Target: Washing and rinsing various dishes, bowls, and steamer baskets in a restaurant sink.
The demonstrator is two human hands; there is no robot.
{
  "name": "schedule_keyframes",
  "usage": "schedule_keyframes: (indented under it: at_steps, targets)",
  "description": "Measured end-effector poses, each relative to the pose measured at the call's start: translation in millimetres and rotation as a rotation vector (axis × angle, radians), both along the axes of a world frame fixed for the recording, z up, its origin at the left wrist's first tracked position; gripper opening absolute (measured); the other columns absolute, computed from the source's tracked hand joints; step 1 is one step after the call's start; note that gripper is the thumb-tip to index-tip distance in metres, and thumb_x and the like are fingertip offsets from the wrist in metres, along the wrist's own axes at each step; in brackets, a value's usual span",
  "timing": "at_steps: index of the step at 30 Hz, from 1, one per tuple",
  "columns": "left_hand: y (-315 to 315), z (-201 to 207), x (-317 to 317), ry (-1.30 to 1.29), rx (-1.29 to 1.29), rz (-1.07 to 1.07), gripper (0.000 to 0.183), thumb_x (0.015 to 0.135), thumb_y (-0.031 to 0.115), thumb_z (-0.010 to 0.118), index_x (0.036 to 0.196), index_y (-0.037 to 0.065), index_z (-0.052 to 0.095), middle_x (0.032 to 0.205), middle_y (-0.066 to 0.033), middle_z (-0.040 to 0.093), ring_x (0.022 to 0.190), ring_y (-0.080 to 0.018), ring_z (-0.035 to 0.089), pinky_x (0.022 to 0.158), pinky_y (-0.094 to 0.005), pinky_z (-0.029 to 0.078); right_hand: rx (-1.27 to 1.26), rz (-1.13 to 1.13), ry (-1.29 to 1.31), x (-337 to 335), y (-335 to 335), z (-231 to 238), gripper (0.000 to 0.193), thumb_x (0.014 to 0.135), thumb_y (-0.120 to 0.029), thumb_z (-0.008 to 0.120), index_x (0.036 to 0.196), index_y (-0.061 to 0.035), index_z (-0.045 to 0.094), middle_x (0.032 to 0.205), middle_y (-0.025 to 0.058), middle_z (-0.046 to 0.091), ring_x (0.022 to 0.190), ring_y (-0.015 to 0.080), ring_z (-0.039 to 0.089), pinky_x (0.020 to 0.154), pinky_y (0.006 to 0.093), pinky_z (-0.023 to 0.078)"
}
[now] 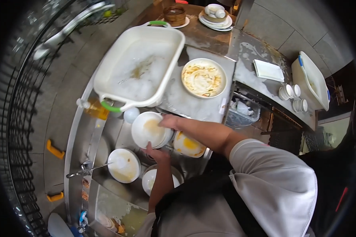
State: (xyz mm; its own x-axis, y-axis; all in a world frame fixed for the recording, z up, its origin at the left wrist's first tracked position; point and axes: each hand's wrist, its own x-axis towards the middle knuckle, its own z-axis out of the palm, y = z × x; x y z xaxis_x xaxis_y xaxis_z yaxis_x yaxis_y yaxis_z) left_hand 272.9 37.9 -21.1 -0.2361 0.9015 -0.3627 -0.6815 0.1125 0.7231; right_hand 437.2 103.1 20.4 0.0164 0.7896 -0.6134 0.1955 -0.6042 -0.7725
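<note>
Over the sink I hold a stack of white bowls (144,128), the top one with brownish liquid in it. My right hand (170,121) grips its far right rim. My left hand (157,153) is closed on the near rim, thumb over the edge. Beside my right forearm lies a white dish with yellow residue (188,144). Left of my left hand, a white bowl (124,166) with cloudy liquid stands below the metal faucet (87,170). Another white bowl (150,181) is partly hidden by my left forearm.
A large white tub (178,43) with green handles holds sudsy water. Next to it sits a sauce-smeared plate (204,78). A yellow-liquid bottle (95,108) is at the sink edge. Small cups (288,91), a white tray (268,70) and another tub (300,75) stand right; a bamboo steamer (175,16) behind.
</note>
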Motion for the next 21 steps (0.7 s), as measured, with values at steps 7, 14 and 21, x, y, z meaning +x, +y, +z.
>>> schedule_keyframes:
  at_steps: [7, 14, 21]
  targets:
    - [9.3, -41.4, -0.5, -0.358, -0.110, -0.108, 0.062, 0.094, 0.045, 0.053, 0.145, 0.010, 0.050, 0.143, -0.0127, 0.056, 0.130, -0.0355, 0.056, 0.110, -0.0539, 0.044, 0.806, -0.069, -0.861, 153.9, -59.3, 132.8, 0.041, 0.083, -0.019, 0.069, 0.121, -0.0050, 0.067, 0.119, 0.0239, 0.063, 0.111, 0.0417, 0.060, 0.100, 0.0484, 0.050]
    - [-13.4, -20.7, -34.6, -0.155, -0.417, -0.192, 0.078, 0.090, 0.065, 0.060, 0.148, 0.014, 0.050, 0.143, -0.0110, 0.058, 0.134, -0.0329, 0.052, 0.111, -0.0582, 0.039, 0.303, -0.090, 0.181, 354.4, -2.2, 18.4, 0.042, 0.083, -0.013, 0.065, 0.123, 0.0006, 0.061, 0.095, 0.0066, 0.070, 0.068, 0.0169, 0.067, 0.050, 0.0299, 0.052]
    - [-98.7, 22.8, -161.3, 1.315, -0.590, -0.521, 0.072, 0.098, 0.063, 0.051, 0.146, 0.010, 0.054, 0.150, -0.0186, 0.053, 0.141, -0.0317, 0.048, 0.115, -0.0380, 0.037, 0.198, 0.080, -0.072, 232.0, -106.3, 163.6, 0.051, 0.088, -0.007, 0.051, 0.138, 0.0003, 0.055, 0.110, 0.0117, 0.072, 0.084, 0.0156, 0.070, 0.057, 0.0268, 0.056]
